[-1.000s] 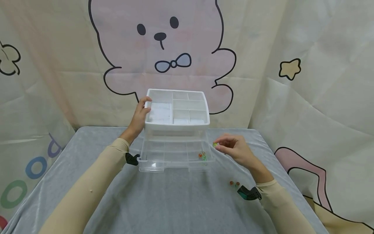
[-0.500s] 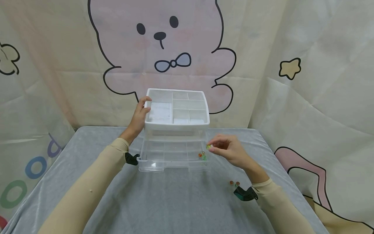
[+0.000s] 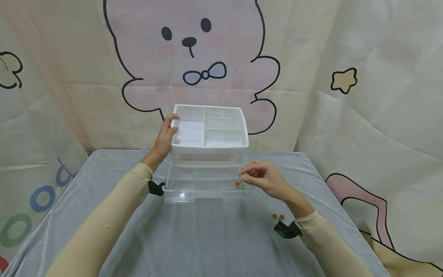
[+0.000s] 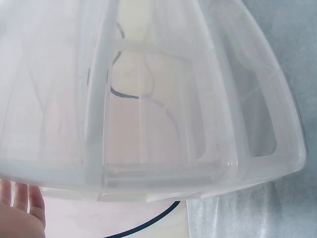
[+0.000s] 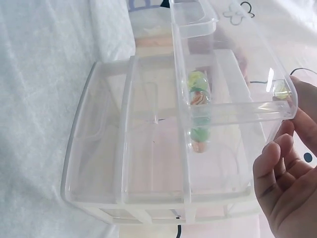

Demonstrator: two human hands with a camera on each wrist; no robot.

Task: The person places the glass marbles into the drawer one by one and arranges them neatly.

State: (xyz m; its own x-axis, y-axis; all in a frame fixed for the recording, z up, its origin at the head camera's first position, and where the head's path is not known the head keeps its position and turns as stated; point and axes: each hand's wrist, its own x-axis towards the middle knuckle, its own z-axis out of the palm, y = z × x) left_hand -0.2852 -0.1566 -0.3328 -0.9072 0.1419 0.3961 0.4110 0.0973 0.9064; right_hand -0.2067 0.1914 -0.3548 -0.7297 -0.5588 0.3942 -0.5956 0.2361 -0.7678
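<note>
A drawer organizer with a white compartmented top [image 3: 190, 134] stands on the table, its upper clear drawer [image 3: 207, 195] pulled out toward me. My left hand [image 3: 164, 139] grips the top's left edge, with fingers over the rim. Over the drawer's right end, my right hand [image 3: 266, 179] pinches a yellow-green marble [image 5: 282, 89] between thumb and fingers. Right below it, several orange and green marbles [image 3: 237, 184] lie in the drawer's right compartment. In the right wrist view, the held marble shows through the clear drawer wall.
A few orange and green marbles [image 3: 274, 216] lie on the grey cloth-covered table [image 3: 207, 238], near the right wrist camera [image 3: 288, 230]. Lower clear drawers [image 5: 99, 144] of the organizer are pushed in. A printed curtain [image 3: 294, 38] hangs close behind the organizer.
My right hand has moved left with the yellow-green marble, from beside the drawer to over its right compartment. The left hand and the organizer have stayed put.
</note>
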